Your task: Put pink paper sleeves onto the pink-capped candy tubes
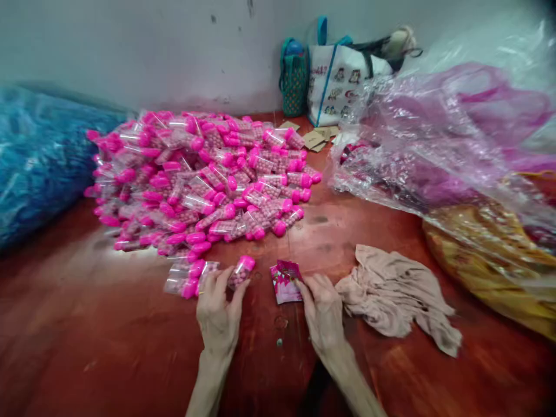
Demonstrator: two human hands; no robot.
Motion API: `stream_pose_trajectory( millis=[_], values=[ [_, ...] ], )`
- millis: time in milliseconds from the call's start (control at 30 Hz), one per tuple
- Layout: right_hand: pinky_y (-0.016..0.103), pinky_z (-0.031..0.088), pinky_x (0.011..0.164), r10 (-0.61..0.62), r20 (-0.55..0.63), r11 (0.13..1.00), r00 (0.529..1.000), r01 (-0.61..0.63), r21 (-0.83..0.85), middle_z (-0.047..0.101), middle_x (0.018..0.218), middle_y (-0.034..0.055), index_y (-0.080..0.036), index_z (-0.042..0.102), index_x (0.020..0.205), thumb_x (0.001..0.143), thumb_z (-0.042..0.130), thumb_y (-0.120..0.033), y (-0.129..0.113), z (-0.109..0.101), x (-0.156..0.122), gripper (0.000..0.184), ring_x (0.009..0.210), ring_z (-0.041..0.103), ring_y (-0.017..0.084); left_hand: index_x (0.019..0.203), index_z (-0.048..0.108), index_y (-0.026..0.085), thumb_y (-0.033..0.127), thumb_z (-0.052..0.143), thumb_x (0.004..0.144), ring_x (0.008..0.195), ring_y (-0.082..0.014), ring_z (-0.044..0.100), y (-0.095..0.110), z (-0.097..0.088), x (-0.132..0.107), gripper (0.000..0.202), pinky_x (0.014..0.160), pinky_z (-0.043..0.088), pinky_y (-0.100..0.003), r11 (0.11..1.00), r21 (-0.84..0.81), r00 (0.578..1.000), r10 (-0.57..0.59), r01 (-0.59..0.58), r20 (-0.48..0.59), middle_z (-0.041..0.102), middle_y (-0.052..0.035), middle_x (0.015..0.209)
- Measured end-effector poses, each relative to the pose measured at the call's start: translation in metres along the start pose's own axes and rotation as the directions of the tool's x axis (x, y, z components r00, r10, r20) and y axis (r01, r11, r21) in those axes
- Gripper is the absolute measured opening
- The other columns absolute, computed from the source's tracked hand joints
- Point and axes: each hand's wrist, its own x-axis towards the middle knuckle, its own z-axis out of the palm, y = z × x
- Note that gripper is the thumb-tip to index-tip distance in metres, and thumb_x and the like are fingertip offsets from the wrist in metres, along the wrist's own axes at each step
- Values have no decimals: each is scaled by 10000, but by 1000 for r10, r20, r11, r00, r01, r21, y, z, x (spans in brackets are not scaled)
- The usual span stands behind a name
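Observation:
My left hand (218, 318) has its thumb and fingers closed around the lower part of a small clear bottle (242, 272) with a bright pink cap and pink beads inside. The bottle tilts, cap away from me. A few similar bottles (185, 278) lie just left of that hand, partly behind its fingers. To the right, my right hand (322, 315) pinches the edge of a small pink printed packet (286, 285); whether it is one piece or several stacked I cannot tell. Beyond both hands spreads a large heap of pink-capped bottles (204, 179).
A crumpled beige cloth (399, 289) lies right of my right hand. Clear plastic sheeting (412, 145) and a yellow bag (486, 260) fill the right side. At left bulges a blue plastic sack (39, 162). A white tote bag (336, 81) leans against the wall (143, 52).

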Motion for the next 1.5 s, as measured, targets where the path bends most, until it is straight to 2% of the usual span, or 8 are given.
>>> stream_pose_trajectory(
  millis=[133,300,667,733,833,967,1233,1500],
  values=[
    [292,387,635,-24,31,999,999,25,-43,569,703,65,-159,637,880,900,341,-184,4,0,-4,298,695,502,190,1035,565,187,192,621,720,969,-237,519,22,6,2,320,879,411,-398,987,-107,992,124,-121,21,570,-87,976],
    [276,391,637,29,53,1000,998,-29,-4,551,750,72,-130,619,959,896,338,-163,8,1,-4,290,703,498,177,1052,570,160,173,551,764,1201,-307,333,42,28,-5,289,977,313,-479,971,-126,937,231,-204,263,525,-124,1125],
    [228,371,566,222,37,893,974,-219,393,541,649,1,-161,584,761,882,406,-277,7,-15,5,245,583,488,128,1074,569,192,190,575,750,1165,-274,398,46,20,-22,324,979,310,-456,934,-347,979,-12,84,205,544,-106,1122],
    [214,365,542,228,109,836,968,-251,487,517,604,-19,-165,575,717,867,438,-301,4,-19,5,244,566,480,120,1087,564,206,217,607,728,1041,-248,502,53,15,-14,362,915,380,-421,823,-493,952,-178,283,250,570,-90,1086],
    [207,378,565,176,217,775,960,-271,571,543,633,-17,-161,597,733,852,464,-297,-1,-24,4,225,606,496,120,1066,585,209,228,623,715,832,-187,582,66,10,1,353,762,467,-334,425,-667,789,-275,612,549,621,-58,969],
    [209,385,598,125,287,755,950,-278,593,570,669,-12,-157,621,748,839,485,-297,-8,-29,3,215,631,500,119,759,689,171,177,662,667,654,-104,562,78,13,11,96,642,461,-211,-19,-698,674,-242,716,698,631,4,701],
    [199,376,546,195,316,712,928,-356,605,509,606,-35,-154,582,653,727,628,-258,-19,-21,-5,135,576,466,108,633,688,142,118,725,568,546,-61,530,80,13,5,79,520,424,-152,-202,-699,582,-425,686,694,619,23,602],
    [209,339,530,64,187,872,980,-146,468,485,610,-22,-165,518,602,845,474,-216,-27,-12,-12,252,560,448,103,571,610,103,150,755,519,464,-73,514,74,11,6,161,476,419,-187,-370,-567,433,-387,736,814,595,5,529]
  ],
)
